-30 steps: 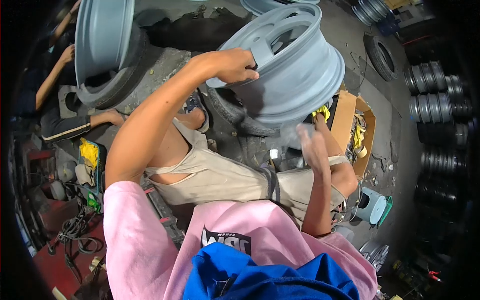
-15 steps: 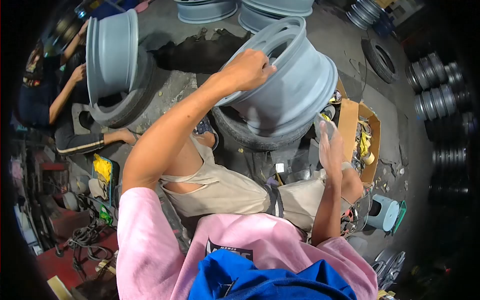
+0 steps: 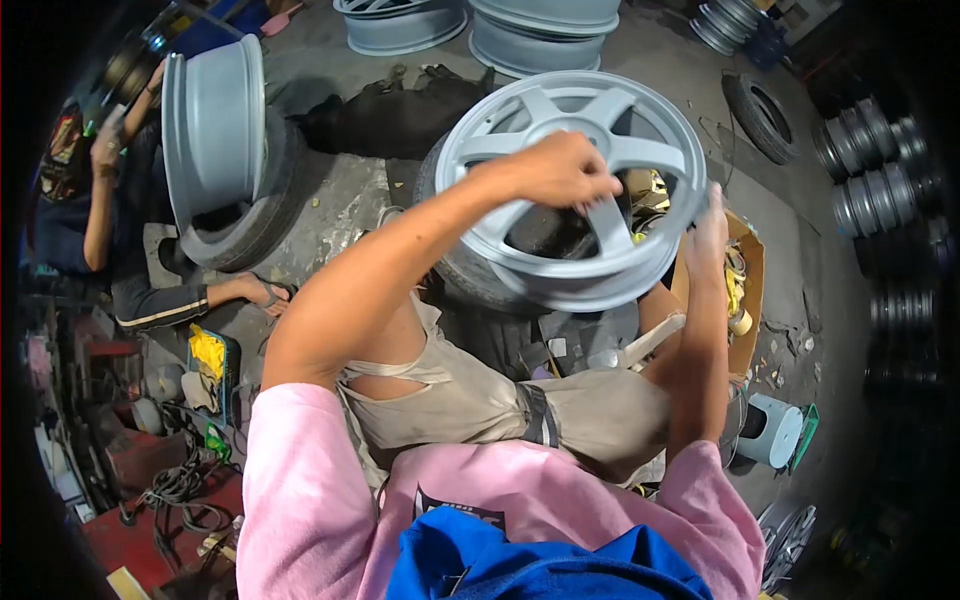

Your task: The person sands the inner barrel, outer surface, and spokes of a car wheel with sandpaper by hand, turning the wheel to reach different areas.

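A grey, six-spoke alloy wheel (image 3: 535,278) leans tilted over a tyre (image 3: 462,272) in front of my knees, its spoked face now toward me. My left hand (image 3: 562,172) reaches across that face, fingers curled down at a lower right spoke near the hub; its fingertips are partly hidden. At the wheel's right edge is my right hand (image 3: 708,240), slightly blurred, its fingers stretched upward along the outside of the rim.
Another person (image 3: 75,225) sits at left beside a grey wheel (image 3: 215,125) standing on a tyre (image 3: 225,245). A black dog (image 3: 390,115) lies behind my wheel. A cardboard box (image 3: 745,335) and light-blue can (image 3: 770,430) are at right. More wheels (image 3: 545,45) stand behind.
The alloy wheel has turned from its side to show its spoked face. My left hand moved from its upper rim to a spoke. My right hand rose to the wheel's right edge.
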The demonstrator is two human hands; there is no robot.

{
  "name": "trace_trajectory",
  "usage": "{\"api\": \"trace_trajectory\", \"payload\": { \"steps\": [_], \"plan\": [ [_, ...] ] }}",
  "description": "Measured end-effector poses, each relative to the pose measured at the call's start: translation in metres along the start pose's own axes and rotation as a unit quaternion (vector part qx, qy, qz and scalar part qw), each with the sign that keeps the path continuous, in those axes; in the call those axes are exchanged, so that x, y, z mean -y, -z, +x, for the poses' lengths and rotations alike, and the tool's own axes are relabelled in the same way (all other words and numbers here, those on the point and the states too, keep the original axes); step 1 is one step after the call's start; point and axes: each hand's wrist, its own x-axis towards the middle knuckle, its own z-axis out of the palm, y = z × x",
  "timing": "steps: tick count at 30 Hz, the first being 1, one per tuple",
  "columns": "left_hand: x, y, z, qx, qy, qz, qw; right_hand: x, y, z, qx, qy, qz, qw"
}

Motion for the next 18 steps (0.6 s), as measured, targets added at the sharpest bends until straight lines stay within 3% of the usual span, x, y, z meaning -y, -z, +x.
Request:
{"api": "trace_trajectory", "payload": {
  "steps": [2, 3, 4, 7, 8, 10, 11, 13, 16, 17, 18],
  "plan": [
    [0.062, 0.025, 0.013, -0.083, -0.019, -0.026, 0.996, -0.013, 0.016, -0.008, -0.036, -0.08, 0.201, 0.976],
    [0.076, 0.044, 0.011, -0.118, 0.043, 0.096, 0.987, -0.024, 0.029, -0.007, -0.034, -0.102, 0.229, 0.967],
    [0.101, 0.06, 0.013, -0.158, 0.073, 0.238, 0.956, -0.03, 0.036, -0.008, -0.046, -0.105, 0.232, 0.966],
    [0.2, 0.09, 0.011, -0.224, 0.178, 0.332, 0.899, -0.034, 0.039, -0.014, -0.048, -0.036, 0.183, 0.981],
    [0.207, 0.093, 0.01, -0.223, 0.178, 0.338, 0.897, -0.022, 0.035, -0.017, -0.049, -0.037, 0.19, 0.98],
    [0.216, 0.097, 0.008, -0.164, 0.421, 0.218, 0.865, -0.001, 0.024, -0.024, -0.059, -0.056, 0.144, 0.986],
    [0.222, 0.093, 0.006, -0.163, 0.422, 0.223, 0.864, -0.002, 0.02, -0.023, -0.047, -0.014, 0.149, 0.988],
    [0.232, 0.077, 0.001, -0.18, 0.436, -0.015, 0.882, -0.002, 0.015, -0.021, -0.028, -0.027, 0.161, 0.986],
    [0.232, 0.062, 0.003, -0.192, 0.445, 0.03, 0.874, -0.01, 0.013, -0.01, -0.034, -0.064, 0.139, 0.988],
    [0.23, 0.069, 0.004, -0.137, 0.452, 0.159, 0.867, -0.014, 0.013, -0.008, -0.036, -0.051, 0.081, 0.995],
    [0.217, 0.07, 0.0, -0.137, 0.455, 0.159, 0.865, -0.014, 0.01, -0.007, -0.038, -0.037, 0.023, 0.998]
  ]
}}
